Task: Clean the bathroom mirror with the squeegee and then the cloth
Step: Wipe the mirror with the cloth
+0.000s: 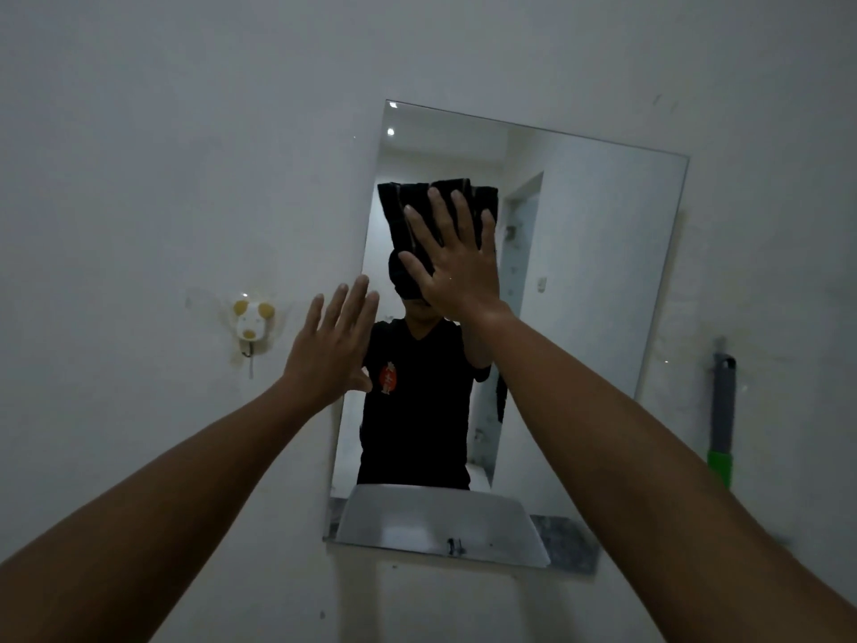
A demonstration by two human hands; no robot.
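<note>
- Cloth stage is in hand, by my reading: the right hand (452, 262) presses a folded black cloth (417, 211) flat against the mirror (579, 271), high on its left half, with straight, spread fingers. It is an open-palmed press, not a curled grip.
- The left hand (331, 345) is also open, fingers straight. It lies at the mirror's left edge, fingertips on or just off the glass, palm over the white wall (139, 178). It holds nothing and looks to be bracing.
- A grey handle with a green section (722, 420) hangs on the wall right of the mirror, well apart from both hands. It is likely the squeegee, though its blade is not in view; if so, that step seems finished.
- A small animal-shaped wall hook (250, 324) sits left of the mirror, and a pale basin shows in the reflection at the bottom.
- The next move calls for steady, even pressure while sweeping the cloth across to the right side and down to the lower glass, keeping the folds under the palm.
</note>
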